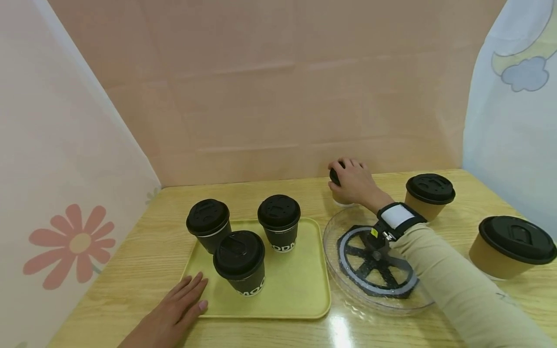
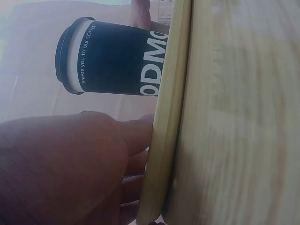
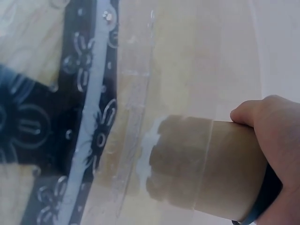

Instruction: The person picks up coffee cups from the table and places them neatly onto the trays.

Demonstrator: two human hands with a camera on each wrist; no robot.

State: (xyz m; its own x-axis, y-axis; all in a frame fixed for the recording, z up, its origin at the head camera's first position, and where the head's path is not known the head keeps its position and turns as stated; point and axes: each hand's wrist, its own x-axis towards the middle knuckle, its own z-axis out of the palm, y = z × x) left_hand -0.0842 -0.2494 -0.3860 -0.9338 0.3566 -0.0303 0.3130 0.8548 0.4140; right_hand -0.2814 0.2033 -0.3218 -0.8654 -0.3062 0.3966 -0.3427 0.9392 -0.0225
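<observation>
At the back of the table my right hand [image 1: 354,182] grips a brown paper coffee cup [image 3: 229,164] with a black lid, fingers curled over the lid and upper side. The cup stands behind a clear round dish [image 1: 329,263], whose wall covers its lower part in the right wrist view. My left hand [image 1: 174,309] lies with fingers extended at the left front edge of a yellow tray [image 1: 296,295]. Three black lidded coffee cups stand on the tray: one at the back left [image 1: 209,220], another at the back [image 1: 279,215] and a front one [image 1: 239,258].
Inside the clear dish shows a black spoked wheel [image 1: 376,256] with a grey ring, partly under my right forearm. To the right stand two more brown lidded cups, one farther back [image 1: 428,191] and one nearer [image 1: 505,251]. Cloth walls [image 1: 261,96] bound the table.
</observation>
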